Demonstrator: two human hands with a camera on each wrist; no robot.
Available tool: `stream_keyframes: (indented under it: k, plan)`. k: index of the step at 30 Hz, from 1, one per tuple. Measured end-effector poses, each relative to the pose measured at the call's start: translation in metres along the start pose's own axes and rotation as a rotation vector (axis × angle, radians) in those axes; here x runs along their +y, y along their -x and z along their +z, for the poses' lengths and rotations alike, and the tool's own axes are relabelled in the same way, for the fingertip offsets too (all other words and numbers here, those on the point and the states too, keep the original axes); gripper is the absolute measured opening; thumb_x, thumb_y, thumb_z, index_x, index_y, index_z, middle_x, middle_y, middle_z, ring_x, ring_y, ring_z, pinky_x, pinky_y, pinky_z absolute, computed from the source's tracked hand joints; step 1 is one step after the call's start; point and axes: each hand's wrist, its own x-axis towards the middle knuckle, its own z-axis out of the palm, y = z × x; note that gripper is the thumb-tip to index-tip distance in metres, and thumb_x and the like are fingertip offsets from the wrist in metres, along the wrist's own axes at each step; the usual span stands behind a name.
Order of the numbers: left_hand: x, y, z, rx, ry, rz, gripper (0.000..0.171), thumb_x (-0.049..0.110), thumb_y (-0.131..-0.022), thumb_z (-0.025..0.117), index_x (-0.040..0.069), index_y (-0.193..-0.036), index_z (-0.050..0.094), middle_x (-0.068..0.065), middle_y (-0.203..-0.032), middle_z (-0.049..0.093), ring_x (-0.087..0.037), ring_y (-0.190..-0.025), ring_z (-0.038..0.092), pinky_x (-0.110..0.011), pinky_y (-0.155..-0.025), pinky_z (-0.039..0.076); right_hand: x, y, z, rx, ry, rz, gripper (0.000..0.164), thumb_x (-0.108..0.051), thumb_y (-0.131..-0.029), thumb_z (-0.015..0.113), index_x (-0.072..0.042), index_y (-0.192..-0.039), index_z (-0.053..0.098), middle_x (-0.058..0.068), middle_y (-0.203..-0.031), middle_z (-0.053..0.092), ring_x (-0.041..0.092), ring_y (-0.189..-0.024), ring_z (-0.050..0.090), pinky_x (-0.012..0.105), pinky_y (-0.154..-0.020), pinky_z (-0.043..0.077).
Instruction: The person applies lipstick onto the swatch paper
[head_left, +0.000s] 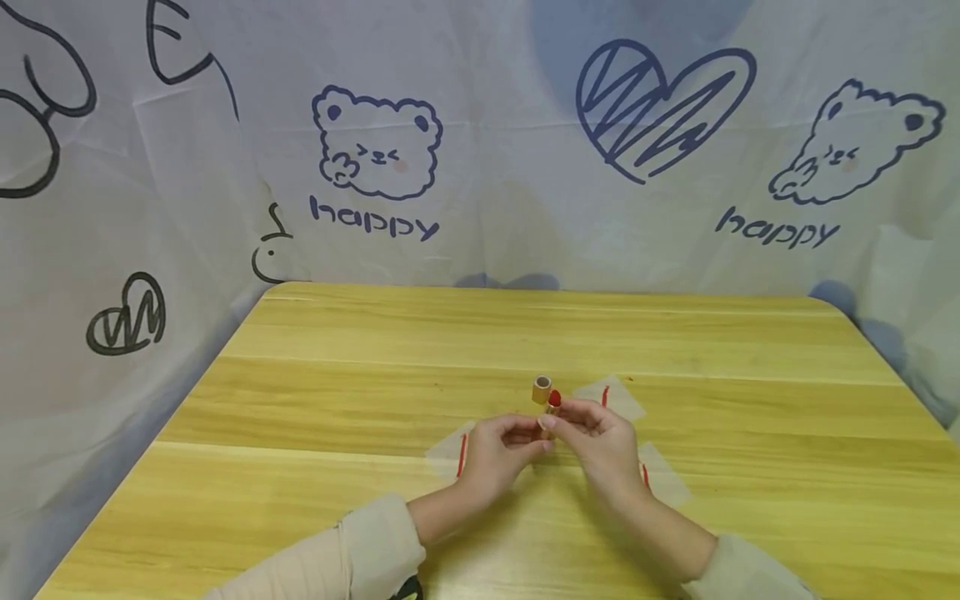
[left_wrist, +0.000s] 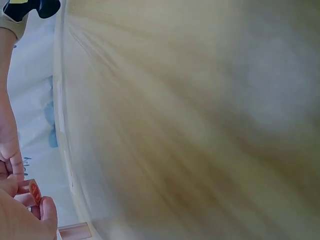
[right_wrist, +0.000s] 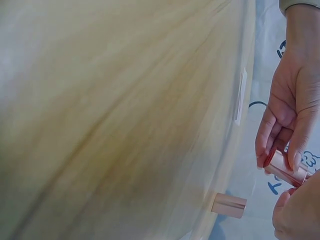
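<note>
A lipstick (head_left: 554,399) with its red tip exposed is held between both hands near the middle of the table. My left hand (head_left: 491,454) pinches its gold base (right_wrist: 281,167) between thumb and fingers. Higher up the tube, below the red tip, my right hand (head_left: 603,442) grips it with thumb and fingers. The round end of the base (left_wrist: 35,192) faces the camera in the left wrist view. Just behind the lipstick, the gold cap (head_left: 542,389) stands upright on the table with its opening up, apart from both hands.
The wooden table (head_left: 300,400) bears pale tape pieces with red lines: one tape piece (head_left: 442,454) beside the left hand, another (head_left: 626,402) behind the right hand, and a third (head_left: 667,479) by the right wrist. A printed cloth (head_left: 510,183) hangs behind the table.
</note>
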Motion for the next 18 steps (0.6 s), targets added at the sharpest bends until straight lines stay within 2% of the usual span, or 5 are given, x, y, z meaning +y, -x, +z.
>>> stream_keyframes:
  k: [10, 18]
  plan:
    - [0.003, 0.002, 0.0055, 0.006, 0.013, 0.002, 0.022, -0.003, -0.075, 0.073, -0.012, -0.094, 0.066, -0.026, -0.09, 0.067, -0.032, -0.082, 0.068, -0.018, -0.068, 0.056, 0.0023, -0.0015, 0.0016, 0.04, -0.001, -0.037, 0.024, -0.001, -0.079, 0.071, 0.009, -0.099, 0.062, -0.014, -0.075, 0.066, 0.007, -0.074, 0.063, 0.016, -0.068, 0.053]
    - [0.0043, 0.0017, 0.0054, 0.008, -0.023, -0.01, 0.022, -0.001, -0.075, 0.073, -0.011, -0.093, 0.067, -0.024, -0.088, 0.068, -0.03, -0.079, 0.069, -0.018, -0.066, 0.056, 0.0031, -0.0041, 0.0016, 0.024, 0.041, -0.042, 0.023, -0.001, -0.078, 0.071, 0.008, -0.097, 0.063, -0.013, -0.074, 0.066, 0.007, -0.072, 0.062, 0.017, -0.065, 0.052]
